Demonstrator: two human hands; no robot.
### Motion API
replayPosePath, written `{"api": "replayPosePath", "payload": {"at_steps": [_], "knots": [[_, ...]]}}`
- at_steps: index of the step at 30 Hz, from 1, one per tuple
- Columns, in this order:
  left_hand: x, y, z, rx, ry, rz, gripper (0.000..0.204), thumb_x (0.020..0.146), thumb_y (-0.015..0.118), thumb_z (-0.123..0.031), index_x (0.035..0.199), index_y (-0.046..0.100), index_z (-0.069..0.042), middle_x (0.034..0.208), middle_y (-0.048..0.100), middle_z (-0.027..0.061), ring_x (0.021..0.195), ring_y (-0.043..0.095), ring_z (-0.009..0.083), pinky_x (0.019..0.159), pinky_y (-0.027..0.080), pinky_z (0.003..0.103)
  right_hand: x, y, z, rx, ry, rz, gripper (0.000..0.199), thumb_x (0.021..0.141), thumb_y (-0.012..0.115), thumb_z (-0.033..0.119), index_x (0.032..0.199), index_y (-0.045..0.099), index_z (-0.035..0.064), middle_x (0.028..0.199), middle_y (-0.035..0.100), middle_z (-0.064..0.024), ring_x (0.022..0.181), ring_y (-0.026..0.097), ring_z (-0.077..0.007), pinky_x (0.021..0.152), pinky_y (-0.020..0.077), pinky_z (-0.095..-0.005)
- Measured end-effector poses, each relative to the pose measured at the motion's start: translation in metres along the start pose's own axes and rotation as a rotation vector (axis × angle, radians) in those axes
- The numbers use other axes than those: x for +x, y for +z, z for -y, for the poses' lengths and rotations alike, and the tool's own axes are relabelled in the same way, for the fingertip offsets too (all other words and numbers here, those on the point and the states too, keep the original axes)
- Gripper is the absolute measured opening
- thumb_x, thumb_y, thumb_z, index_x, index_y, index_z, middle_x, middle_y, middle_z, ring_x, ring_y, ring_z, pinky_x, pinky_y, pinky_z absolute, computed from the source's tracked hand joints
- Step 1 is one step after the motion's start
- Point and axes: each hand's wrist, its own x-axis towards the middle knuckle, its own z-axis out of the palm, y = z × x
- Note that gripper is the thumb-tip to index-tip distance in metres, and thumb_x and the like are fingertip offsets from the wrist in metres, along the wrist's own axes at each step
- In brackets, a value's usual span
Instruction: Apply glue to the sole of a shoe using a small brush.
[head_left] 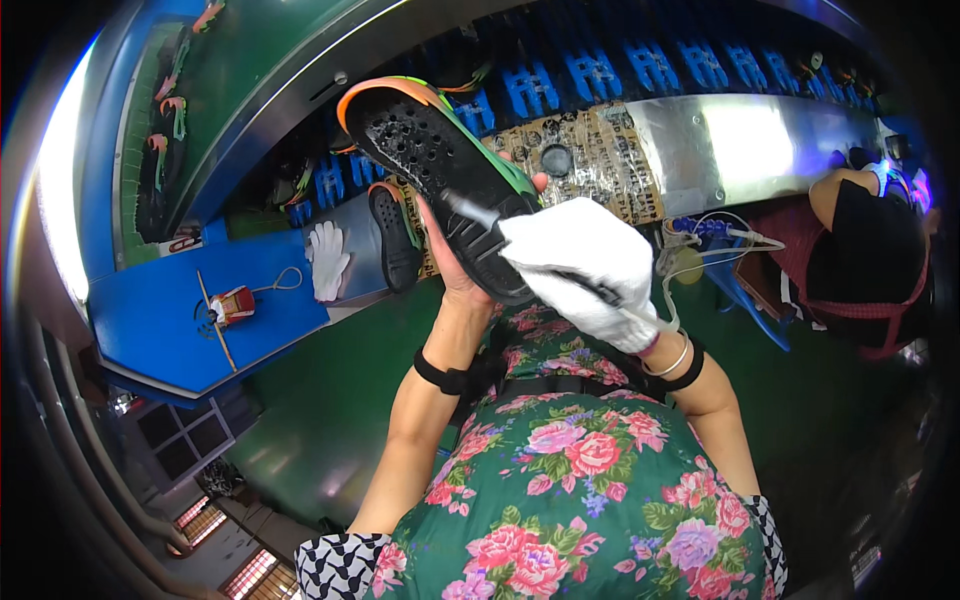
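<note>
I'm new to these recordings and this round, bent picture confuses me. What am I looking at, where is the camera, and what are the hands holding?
There is no machine here: a person works with two hands. The single picture comes from a wide fisheye camera on the person's head, looking down, so straight edges bend.

The bare left hand holds up a black shoe sole with orange and green edging. The right hand, in a white glove, holds a thin brush against the sole.

Beyond lies a blue table with a small red tool, a spare white glove and another sole. A second person sits at the right.
</note>
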Motion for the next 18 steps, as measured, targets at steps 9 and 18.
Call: {"api": "replayPosePath", "payload": {"at_steps": [9, 18], "knots": [[0.002, 0.0, -0.005, -0.138, -0.064, 0.102, 0.089, 0.088, 0.052, -0.08, 0.149, 0.041, -0.017, 0.139, 0.054, 0.0273, 0.107, 0.066, 0.0469, 0.086, 0.061, 0.06, -0.007, -0.001, 0.008, 0.013, 0.014, 0.054, 0.024, 0.077, 0.08, 0.006, 0.101, 0.079, 0.0098, 0.099, 0.077, -0.0077, 0.091, 0.073, -0.026, 0.082, 0.0581, -0.0371], [0.002, 0.0, -0.01, -0.188, -0.057, 0.139, 0.089, 0.088, 0.053, -0.079, 0.146, 0.045, -0.012, 0.136, 0.055, 0.027, 0.108, 0.062, 0.0491, 0.084, 0.061, 0.057, -0.015, 0.003, 0.003, 0.169, 0.043, 0.015, 0.021, 0.078, 0.079, 0.004, 0.099, 0.077, 0.0083, 0.095, 0.076, -0.0074, 0.088, 0.073, -0.0245, 0.081, 0.0577, -0.0369]]}}
